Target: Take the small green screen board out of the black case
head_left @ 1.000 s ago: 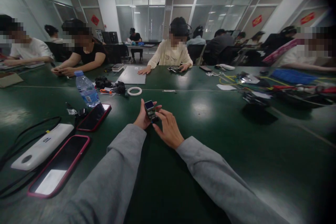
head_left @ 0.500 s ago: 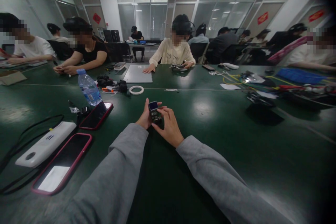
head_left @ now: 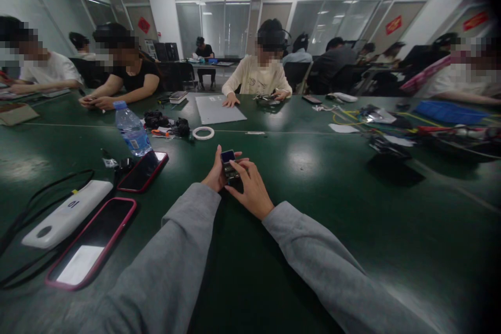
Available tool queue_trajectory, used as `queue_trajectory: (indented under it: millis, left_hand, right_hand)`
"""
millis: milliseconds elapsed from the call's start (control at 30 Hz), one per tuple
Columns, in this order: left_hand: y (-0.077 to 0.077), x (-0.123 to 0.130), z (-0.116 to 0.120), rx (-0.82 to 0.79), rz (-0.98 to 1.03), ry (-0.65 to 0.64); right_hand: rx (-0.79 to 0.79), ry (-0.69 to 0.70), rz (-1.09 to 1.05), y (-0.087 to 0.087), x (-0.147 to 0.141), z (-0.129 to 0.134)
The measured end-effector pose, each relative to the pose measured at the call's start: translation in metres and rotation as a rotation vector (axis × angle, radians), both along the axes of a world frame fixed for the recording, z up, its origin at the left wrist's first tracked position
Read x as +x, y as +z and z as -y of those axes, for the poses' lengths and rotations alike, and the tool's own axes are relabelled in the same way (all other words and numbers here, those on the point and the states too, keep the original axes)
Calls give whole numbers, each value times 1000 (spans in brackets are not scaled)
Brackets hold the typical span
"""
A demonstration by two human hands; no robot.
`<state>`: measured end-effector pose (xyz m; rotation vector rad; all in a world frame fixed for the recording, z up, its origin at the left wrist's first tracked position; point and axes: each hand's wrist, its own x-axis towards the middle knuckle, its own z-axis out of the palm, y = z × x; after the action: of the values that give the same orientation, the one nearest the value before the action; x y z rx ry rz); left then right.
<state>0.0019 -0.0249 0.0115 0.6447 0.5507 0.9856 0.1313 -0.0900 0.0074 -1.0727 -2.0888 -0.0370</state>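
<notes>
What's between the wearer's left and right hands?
A small circuit board with a dark screen, seen in the head view. The left hand holds it; the right hand has fingers over it, contact unclear.

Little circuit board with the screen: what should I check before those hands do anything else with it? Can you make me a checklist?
1. Left hand holding the circuit board: ok, it is gripped above the table.
2. Right hand in place: ok, its fingers are at the board.
3. Small screen uncovered: ok, most of it shows.
4. Tiny parts on the board firmly attached: cannot tell, too small to see.
5. Water bottle closed: ok, the blue cap is on.
6. Both phones clear of the hands: ok, they lie to the left.
</notes>
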Motion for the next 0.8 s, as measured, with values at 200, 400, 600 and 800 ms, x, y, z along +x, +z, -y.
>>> queue_trajectory:
  millis: [200, 400, 600, 800]
  left_hand:
    - [3, 3, 0, -26, 21, 6]
    - [7, 6, 5, 16, -27, 20]
    - [8, 10, 8, 68, -4, 42]
    - [1, 12, 2, 33, -44, 70]
  right_hand:
    - [-6, 21, -111, -4, 0, -3]
    - [-75, 7, -125, -6, -2, -3]
    - [-167, 30, -180, -13, -1, -10]
    - [-278, 35, -342, -13, 1, -14]
